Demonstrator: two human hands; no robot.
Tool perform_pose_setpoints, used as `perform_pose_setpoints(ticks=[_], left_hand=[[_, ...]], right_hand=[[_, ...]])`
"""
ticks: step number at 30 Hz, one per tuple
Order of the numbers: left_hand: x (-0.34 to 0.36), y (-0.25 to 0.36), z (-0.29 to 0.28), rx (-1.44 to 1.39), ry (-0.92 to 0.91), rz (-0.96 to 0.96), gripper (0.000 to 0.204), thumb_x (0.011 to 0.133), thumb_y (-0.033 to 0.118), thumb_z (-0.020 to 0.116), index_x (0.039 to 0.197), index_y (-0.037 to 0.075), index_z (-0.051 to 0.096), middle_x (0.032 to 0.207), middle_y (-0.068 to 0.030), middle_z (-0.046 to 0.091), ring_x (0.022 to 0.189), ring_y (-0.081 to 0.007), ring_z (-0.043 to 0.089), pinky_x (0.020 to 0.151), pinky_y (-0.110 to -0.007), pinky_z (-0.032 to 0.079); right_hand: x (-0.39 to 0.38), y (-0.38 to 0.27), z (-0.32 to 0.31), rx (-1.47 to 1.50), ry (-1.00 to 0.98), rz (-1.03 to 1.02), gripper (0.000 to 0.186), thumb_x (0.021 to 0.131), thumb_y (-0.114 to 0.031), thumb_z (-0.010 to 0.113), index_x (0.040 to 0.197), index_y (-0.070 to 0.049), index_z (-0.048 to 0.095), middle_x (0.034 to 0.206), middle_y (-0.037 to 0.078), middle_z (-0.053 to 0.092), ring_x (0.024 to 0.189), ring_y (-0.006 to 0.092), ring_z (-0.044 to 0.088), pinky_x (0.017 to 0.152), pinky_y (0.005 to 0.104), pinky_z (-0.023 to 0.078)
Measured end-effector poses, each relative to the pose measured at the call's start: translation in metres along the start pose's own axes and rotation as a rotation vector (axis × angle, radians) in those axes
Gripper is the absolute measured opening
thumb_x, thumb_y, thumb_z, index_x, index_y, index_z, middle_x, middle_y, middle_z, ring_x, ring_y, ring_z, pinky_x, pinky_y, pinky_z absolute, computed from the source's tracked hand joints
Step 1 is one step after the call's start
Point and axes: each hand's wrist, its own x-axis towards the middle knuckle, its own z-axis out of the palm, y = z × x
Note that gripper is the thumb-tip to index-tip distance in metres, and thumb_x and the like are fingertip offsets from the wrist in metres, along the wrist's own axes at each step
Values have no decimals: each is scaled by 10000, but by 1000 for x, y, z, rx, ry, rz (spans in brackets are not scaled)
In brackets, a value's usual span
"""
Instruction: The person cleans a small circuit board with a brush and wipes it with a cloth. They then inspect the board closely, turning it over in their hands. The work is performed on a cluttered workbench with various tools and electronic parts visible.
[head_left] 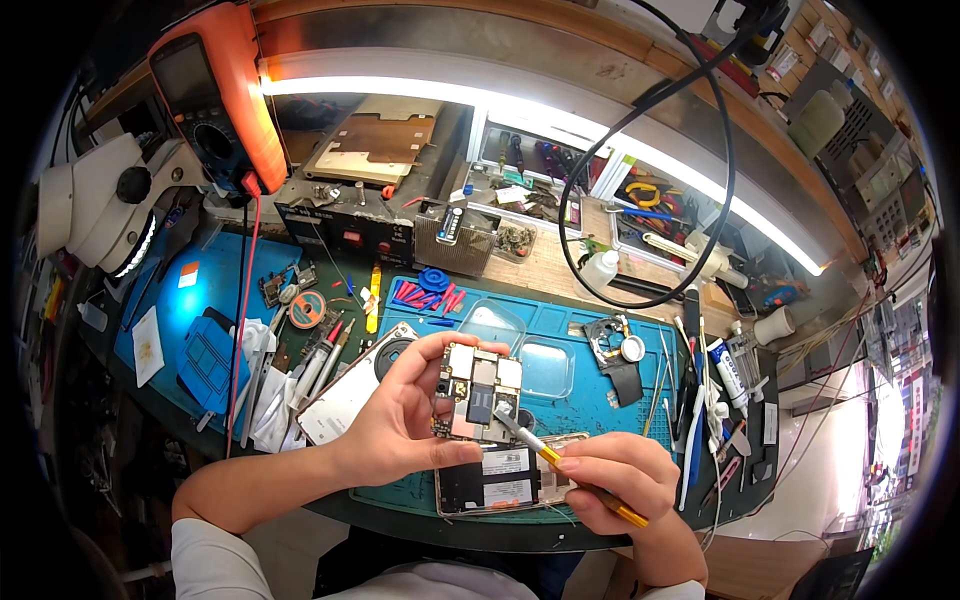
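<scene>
My left hand (402, 410) grips a phone circuit board (480, 393) by its left side, thumb below and fingers behind, raised above the bench. Silver shields and a dark chip cover the face turned up. In my right hand (622, 482) is a thin tool with a gold handle and a silver front, a craft knife (548, 452) by its look. Its tip meets the board's lower right part; whether it touches cannot be made out. Below both hands lies an opened phone (508, 478) with a black battery, partly covered by the board and my hands.
A white phone back (345, 395) rests left of my hand. Clear plastic trays (545, 367) sit on the blue mat behind the board. At left are a microscope (110, 205) and an orange multimeter (215, 100). Tweezers and tubes crowd the right; a black cable (567, 215) loops overhead.
</scene>
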Motion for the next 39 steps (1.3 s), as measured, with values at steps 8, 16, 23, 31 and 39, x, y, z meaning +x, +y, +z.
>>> perform_pose_setpoints(ticks=[8, 16, 23, 31, 39], left_hand=[[0, 1, 0, -4, 0, -7, 966, 774, 73, 869, 1505, 83, 239, 1554, -164, 365, 1357, -201, 479, 1081, -339, 480], [0, 1, 1, -11, 3, -4, 972, 770, 80, 876, 1504, 85, 240, 1554, -161, 366, 1354, -197, 480, 1081, -341, 480], [0, 1, 1, -11, 7, -8, 964, 771, 83, 877, 1500, 86, 247, 1552, -159, 369, 1349, -192, 486, 1066, -332, 493], [0, 0, 0, -2, 9, 2, 963, 771, 82, 876, 1501, 86, 248, 1553, -160, 368, 1346, -190, 488, 1041, -320, 513], [0, 1, 1, -15, 7, 4, 970, 770, 78, 876, 1507, 83, 244, 1554, -163, 367, 1349, -197, 486, 1065, -331, 495]], right_hand=[[0, 0, 0, 7, -6, 10, 307, 775, -43, 802, 1072, -31, 725, 971, 132, 736, 809, 260, 736, 667, 320, 597], [-1, 0, -1, -15, 1, 10, 297, 783, -60, 800, 1070, -31, 726, 957, 130, 739, 806, 257, 736, 666, 321, 598], [-2, 1, 0, 10, 11, 31, 289, 789, -55, 794, 1068, -27, 726, 960, 134, 739, 810, 258, 738, 668, 321, 601], [-2, 3, 1, 25, 32, 31, 274, 781, -45, 790, 1048, -27, 730, 953, 129, 740, 808, 252, 738, 666, 320, 600], [1, 1, -2, 22, 27, 13, 276, 771, -32, 774, 1044, -34, 733, 932, 119, 742, 777, 241, 734, 654, 311, 594]])
